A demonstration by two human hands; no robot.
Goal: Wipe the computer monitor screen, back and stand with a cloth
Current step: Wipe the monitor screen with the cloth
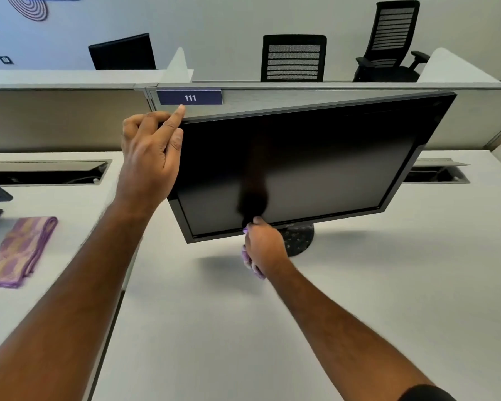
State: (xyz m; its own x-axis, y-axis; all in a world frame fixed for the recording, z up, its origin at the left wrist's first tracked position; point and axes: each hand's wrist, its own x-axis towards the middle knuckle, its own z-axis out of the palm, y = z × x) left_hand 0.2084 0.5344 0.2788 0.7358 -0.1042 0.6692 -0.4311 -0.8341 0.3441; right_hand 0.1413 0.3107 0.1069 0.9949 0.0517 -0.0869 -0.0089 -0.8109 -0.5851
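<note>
A black computer monitor (330, 157) stands on a round black stand (300, 238) in the middle of the white desk, its dark screen facing me and tilted. My left hand (149, 154) grips the monitor's upper left corner and left edge. My right hand (262, 246) is shut on a bunched purple cloth (250, 263) and presses against the lower bezel near the screen's bottom middle. Most of that cloth is hidden under my hand.
A second folded purple and yellow cloth (19, 250) lies on the desk (359, 299) at the left. A grey partition with a "111" label (190, 97) runs behind the monitor. Cable slots (47, 172) are cut in the desk. Black office chairs (292, 57) stand beyond.
</note>
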